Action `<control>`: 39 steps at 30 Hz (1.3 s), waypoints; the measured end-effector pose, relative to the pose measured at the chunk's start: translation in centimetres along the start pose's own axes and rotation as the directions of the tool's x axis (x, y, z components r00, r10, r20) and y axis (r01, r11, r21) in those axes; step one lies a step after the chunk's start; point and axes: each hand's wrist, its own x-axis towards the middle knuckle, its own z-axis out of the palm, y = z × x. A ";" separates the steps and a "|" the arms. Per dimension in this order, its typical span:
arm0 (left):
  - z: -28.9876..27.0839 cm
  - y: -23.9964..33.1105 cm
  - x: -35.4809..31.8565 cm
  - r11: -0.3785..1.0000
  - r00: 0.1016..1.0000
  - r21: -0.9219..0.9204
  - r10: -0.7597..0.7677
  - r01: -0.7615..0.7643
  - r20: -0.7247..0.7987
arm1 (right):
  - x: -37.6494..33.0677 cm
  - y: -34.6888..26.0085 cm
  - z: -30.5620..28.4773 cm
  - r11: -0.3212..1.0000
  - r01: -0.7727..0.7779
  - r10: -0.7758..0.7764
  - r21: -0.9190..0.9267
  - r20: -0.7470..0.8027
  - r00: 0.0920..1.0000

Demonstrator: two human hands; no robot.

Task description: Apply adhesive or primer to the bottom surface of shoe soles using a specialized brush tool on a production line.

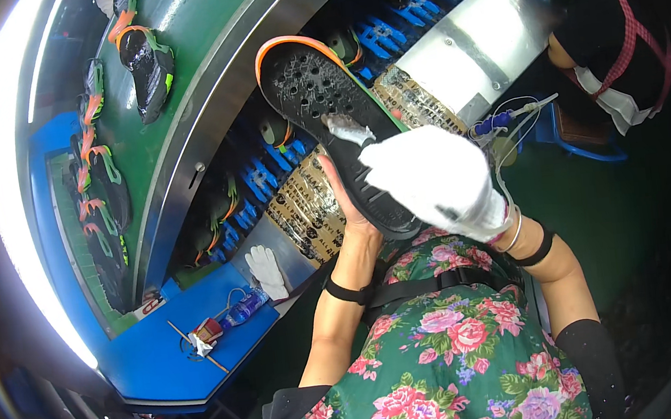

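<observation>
A black shoe sole point(315, 89) is held up in front of me, toe end away. Round holes dot its far part, grooves mark its near part, and an orange and green edge shows around it. Bare, my left hand point(341, 201) grips its left side, with the thumb along the edge and the other fingers hidden beneath. My right hand point(439, 182), in a white glove, is closed over the right side of the sole. A greyish, soiled tip point(349, 129) touches the sole's middle; whether it is a glove finger or a scrap of cloth I cannot tell.
Black shoes with orange and green parts point(147, 70) lie on a green conveyor point(192, 16) at left. Blue racks point(383, 37) stand beyond. A blue side table point(148, 368) bears a white glove point(266, 271), a bottle point(245, 307) and a brush point(204, 338). Another person point(605, 50) sits at right.
</observation>
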 end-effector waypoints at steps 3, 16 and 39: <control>0.6 -0.3 0.7 1.000 0.994 0.024 -0.010 0.007 0.108 | -1.0 -0.3 0.9 0.975 -0.148 0.149 0.164 0.009 0.989; 0.2 1.1 3.1 0.994 0.925 -0.028 -0.086 0.104 0.369 | -1.2 0.9 0.0 0.978 0.016 -0.035 0.208 0.089 0.995; -0.1 1.1 3.7 0.999 0.969 -0.019 0.036 -0.032 0.246 | -2.6 2.5 -2.0 0.982 -0.014 -0.010 0.187 0.127 0.992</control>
